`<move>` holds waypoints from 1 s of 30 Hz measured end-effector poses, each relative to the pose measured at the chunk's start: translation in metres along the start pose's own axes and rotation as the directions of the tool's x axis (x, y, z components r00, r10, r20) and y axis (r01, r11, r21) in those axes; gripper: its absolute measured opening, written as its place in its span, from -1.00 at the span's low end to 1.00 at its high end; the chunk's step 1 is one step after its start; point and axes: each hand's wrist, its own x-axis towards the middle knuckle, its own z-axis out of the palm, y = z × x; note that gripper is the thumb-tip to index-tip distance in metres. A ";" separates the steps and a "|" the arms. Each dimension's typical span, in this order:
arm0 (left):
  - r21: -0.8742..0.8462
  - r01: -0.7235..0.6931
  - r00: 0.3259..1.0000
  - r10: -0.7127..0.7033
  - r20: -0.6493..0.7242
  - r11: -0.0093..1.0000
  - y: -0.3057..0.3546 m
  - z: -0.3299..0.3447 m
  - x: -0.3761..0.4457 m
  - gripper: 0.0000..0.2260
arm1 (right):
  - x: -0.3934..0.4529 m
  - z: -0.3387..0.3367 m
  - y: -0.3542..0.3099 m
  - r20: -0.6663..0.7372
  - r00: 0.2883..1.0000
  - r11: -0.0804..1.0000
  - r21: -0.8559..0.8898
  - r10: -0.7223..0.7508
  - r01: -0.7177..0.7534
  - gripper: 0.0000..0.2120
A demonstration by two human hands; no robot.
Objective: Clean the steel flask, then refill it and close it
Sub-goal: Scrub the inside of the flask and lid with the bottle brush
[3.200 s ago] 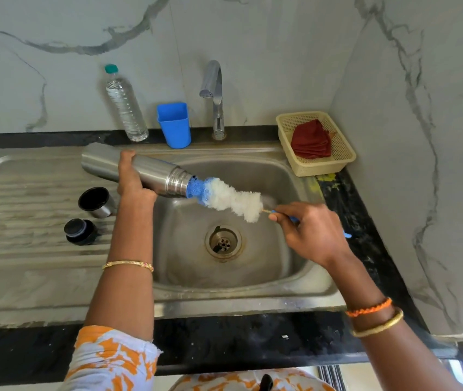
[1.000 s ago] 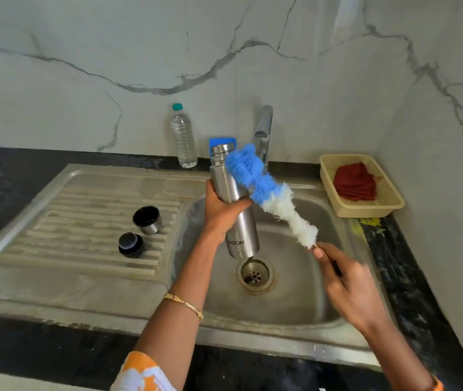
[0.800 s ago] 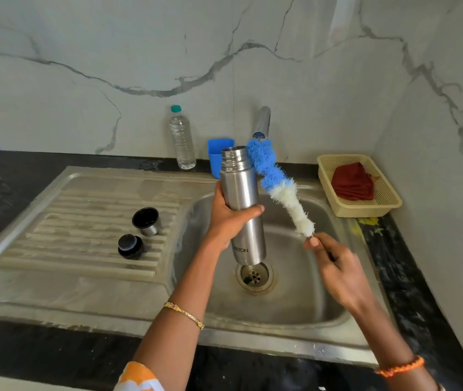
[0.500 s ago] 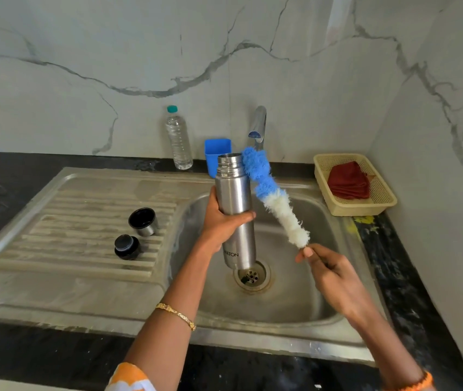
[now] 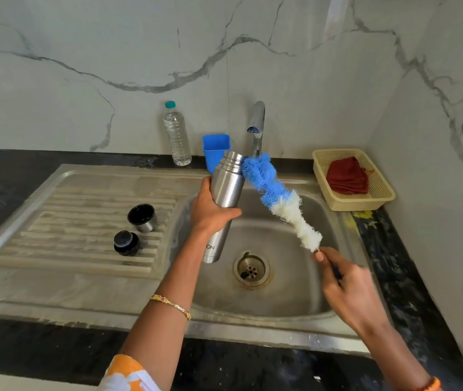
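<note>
My left hand grips the steel flask around its middle and holds it nearly upright over the sink basin, its open mouth tipped slightly right. My right hand holds the handle of a blue and white bottle brush. The brush's blue tip touches the outside of the flask's threaded neck. The flask's steel cup lid and black stopper lie on the ribbed drainboard to the left.
A tap rises behind the basin, with a blue cup and a clear water bottle to its left. A cream basket holding a red cloth sits at the right. Marble walls close in behind and on the right.
The flask went from lying sideways with the brush inside it to upright. The brush is out and its tip now rests against the outside of the neck.
</note>
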 end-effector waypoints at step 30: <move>0.806 -0.405 0.803 0.589 0.088 0.432 -0.011 -0.014 0.011 -0.14 | 0.046 -0.013 -0.027 -0.060 0.998 0.966 -0.260 -0.020 0.004 -0.80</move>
